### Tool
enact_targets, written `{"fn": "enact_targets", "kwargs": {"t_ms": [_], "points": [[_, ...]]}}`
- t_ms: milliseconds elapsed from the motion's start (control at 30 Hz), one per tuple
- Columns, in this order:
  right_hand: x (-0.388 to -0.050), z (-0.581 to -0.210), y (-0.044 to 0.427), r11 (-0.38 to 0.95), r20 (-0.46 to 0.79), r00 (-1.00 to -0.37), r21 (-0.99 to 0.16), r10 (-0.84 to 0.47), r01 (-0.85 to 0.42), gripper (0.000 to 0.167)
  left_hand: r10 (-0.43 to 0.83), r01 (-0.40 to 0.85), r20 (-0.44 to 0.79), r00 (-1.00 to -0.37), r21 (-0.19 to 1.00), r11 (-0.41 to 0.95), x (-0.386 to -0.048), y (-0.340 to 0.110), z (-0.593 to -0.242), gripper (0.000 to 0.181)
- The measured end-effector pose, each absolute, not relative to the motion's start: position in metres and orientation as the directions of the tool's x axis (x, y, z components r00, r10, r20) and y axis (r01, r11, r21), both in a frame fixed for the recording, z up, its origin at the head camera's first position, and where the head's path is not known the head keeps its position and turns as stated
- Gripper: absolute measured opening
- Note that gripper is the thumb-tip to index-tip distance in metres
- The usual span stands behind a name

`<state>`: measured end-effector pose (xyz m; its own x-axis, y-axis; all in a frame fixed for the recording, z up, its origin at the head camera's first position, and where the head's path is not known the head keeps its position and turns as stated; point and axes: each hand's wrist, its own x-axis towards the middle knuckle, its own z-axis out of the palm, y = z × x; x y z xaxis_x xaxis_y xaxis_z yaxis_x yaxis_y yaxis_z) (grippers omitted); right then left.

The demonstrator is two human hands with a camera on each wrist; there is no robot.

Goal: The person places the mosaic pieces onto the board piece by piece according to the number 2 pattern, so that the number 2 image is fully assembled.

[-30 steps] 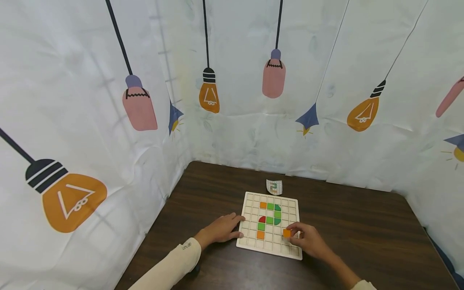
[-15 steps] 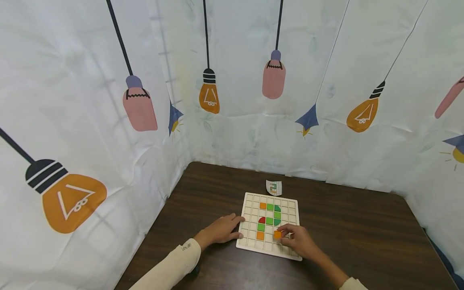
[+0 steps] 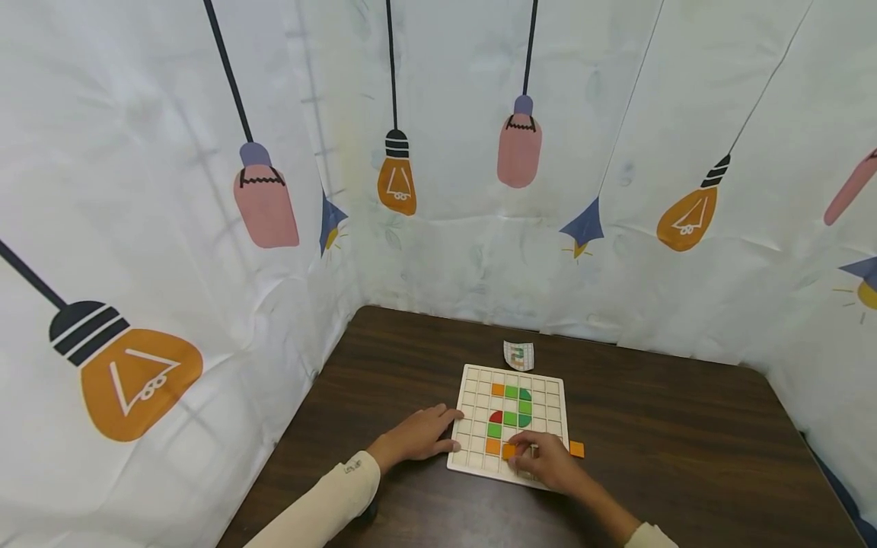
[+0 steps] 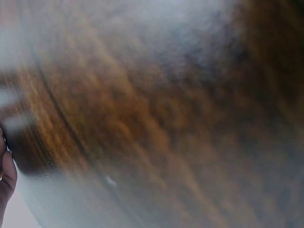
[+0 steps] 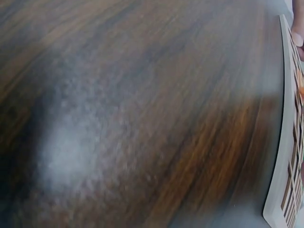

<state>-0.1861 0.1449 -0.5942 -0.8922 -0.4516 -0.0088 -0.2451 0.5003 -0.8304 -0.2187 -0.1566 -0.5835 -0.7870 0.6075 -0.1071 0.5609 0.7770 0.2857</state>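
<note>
In the head view a cream gridded wooden board [image 3: 474, 459] lies on the dark table. My right hand [image 3: 548, 463] pinches an orange square tile [image 3: 508, 452] over the board's lower part, just right of another orange tile [image 3: 492, 447] set in the grid. Whether the held tile touches the board I cannot tell. Green tiles [image 3: 510, 418], a red rounded tile [image 3: 496, 417] and an orange tile [image 3: 498, 390] form a winding line. My left hand [image 3: 418, 434] rests at the board's left edge, fingers extended, thumb and fingertips touching the rim.
A spare orange tile [image 3: 577, 449] lies against the board's right edge. Behind the board sits a small curled pattern card [image 3: 518, 355]. White printed sheeting [image 3: 466, 259] walls the table's back and left. Both wrist views show mostly tabletop [image 5: 142, 118].
My right hand has carried the orange tile leftward and slightly nearer across the board, uncovering the spare orange tile at the right edge. The left hand has stayed put.
</note>
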Motion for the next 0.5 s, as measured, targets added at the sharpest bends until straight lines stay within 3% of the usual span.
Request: {"fn": "enact_targets", "kwargs": {"t_ms": [500], "points": [[-0.1868, -0.5954, 0.1376, 0.564, -0.035, -0.921, -0.799, -0.387, -0.207, 0.022, 0.604, 0.558, -0.107, -0.79, 0.283, 0.78, -0.217, -0.1563, -0.5823, 0.06]]}}
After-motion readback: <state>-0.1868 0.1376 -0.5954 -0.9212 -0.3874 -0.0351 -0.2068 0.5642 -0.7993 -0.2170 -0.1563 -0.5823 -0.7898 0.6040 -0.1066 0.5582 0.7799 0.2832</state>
